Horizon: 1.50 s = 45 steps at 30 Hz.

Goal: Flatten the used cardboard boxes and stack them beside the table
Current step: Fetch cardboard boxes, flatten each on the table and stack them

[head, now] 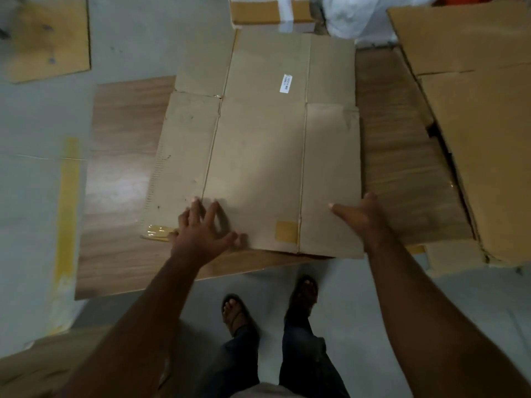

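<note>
A flattened brown cardboard box (258, 145) lies spread on the wooden table (120, 156), its creases running away from me and a small white label near its far end. My left hand (202, 231) presses flat on its near left part, fingers spread. At the box's near right edge sits my right hand (363, 215), thumb on top and fingers over the side; whether they curl under is hidden. Large flattened cardboard sheets (477, 116) lie at the right, beside and over the table's end.
A taped cardboard box (270, 11) and a white bag (362, 15) sit beyond the table. A loose cardboard sheet (48, 38) lies on the grey floor at the far left. A yellow strip (67, 202) runs along the floor left of the table. My feet stand at the near edge.
</note>
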Available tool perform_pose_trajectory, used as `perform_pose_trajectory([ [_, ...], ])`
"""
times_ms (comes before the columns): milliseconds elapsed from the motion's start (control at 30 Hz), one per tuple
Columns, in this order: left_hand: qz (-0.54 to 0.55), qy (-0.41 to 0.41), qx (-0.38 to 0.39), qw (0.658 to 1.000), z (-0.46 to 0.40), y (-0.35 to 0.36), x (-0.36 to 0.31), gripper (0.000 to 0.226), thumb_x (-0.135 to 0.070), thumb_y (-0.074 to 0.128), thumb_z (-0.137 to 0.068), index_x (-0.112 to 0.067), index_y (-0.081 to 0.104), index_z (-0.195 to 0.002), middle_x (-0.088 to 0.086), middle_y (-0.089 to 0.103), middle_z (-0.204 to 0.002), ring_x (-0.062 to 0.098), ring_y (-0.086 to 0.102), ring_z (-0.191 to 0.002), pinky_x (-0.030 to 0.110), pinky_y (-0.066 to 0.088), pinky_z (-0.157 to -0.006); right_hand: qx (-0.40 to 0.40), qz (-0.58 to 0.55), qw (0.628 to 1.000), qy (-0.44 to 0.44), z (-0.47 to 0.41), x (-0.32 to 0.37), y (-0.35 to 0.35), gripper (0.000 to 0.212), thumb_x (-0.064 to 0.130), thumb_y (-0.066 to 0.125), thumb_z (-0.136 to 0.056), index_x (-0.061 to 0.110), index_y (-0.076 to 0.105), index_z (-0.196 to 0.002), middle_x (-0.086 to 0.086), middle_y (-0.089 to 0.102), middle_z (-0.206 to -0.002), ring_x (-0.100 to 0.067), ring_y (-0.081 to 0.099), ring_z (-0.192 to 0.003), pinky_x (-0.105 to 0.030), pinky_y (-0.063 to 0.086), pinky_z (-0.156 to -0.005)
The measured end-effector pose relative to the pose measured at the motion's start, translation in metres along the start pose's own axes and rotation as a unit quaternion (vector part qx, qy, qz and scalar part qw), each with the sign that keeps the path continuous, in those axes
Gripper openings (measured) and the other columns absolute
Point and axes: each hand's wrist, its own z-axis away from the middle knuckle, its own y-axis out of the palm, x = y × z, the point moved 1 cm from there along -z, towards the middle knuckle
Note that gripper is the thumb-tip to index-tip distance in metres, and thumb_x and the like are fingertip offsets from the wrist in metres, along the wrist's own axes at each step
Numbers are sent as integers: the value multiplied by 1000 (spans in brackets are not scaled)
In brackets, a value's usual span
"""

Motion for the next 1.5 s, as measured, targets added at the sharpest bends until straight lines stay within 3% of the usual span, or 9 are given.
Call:
perform_pose_trajectory([
  [167,-10,-13,-16,1000,29,15,-41,87,-77,56,-84,-35,25,-154,7,22,-160,38,27,-143,67,35,-108,27,-14,999,-39,-20,7,-48,83,33,93,-70,8,52,-138,-15,62,-134,-34,62,-117,-46,53,-100],
  [300,133,-190,-150,961,33,15,-32,82,-49,72,-87,-8,34,-148,21,39,-144,42,38,-131,60,37,-104,15,62,994,-93,-28,6,-74,79,28,87,-81,3,43,-142,-20,54,-142,-37,55,-126,-44,48,-105],
  [500,219,-275,-124,928,53,29,-17,97,-51,80,-79,6,34,-142,27,41,-138,45,42,-126,55,39,-108,33,77,991,-103,-18,-15,-90,93,31,85,-83,4,30,-154,-19,43,-155,-37,46,-138,-49,41,-114],
  [600,393,-316,-123,855,70,28,-4,114,-65,89,-46,4,48,-128,24,58,-122,39,63,-103,49,62,-80,4,66,992,-106,-5,-32,-97,75,25,80,-87,7,38,-146,-18,53,-143,-38,55,-126,-45,47,-103],
  [667,463,-299,-79,831,88,26,-8,69,-47,86,-74,3,60,-114,20,65,-106,29,66,-81,26,59,-50,-9,71,992,-100,4,-41,-101,64,23,75,-90,8,42,-142,-19,56,-138,-39,58,-121,-45,48,-98],
  [733,465,-263,-86,841,101,28,-16,28,-24,72,-93,-2,66,-108,21,68,-105,27,66,-80,25,57,-47,-33,79,990,-109,16,-47,-98,57,20,70,-92,5,45,-140,-21,58,-136,-40,59,-120,-45,49,-98],
  [867,311,-225,-205,900,120,23,-56,40,-34,68,-97,1,64,-115,17,70,-105,34,67,-89,43,57,-76,-107,54,981,-150,48,-43,-86,52,15,65,-94,9,45,-142,-22,57,-138,-41,57,-123,-49,50,-101],
  [1333,464,-136,-305,821,204,38,-147,24,-29,67,-97,-7,65,-106,15,67,-94,34,65,-85,40,54,-77,-241,62,944,-216,132,-86,-203,51,21,63,-97,8,47,-144,-20,60,-137,-43,59,-122,-47,50,-95],
  [1500,511,-76,-303,801,216,60,-195,42,-57,65,-86,-19,66,-105,12,72,-94,34,70,-87,53,60,-78,-296,31,929,-221,144,-118,-259,45,22,65,-97,10,51,-137,-18,64,-128,-41,62,-114,-45,51,-86],
])
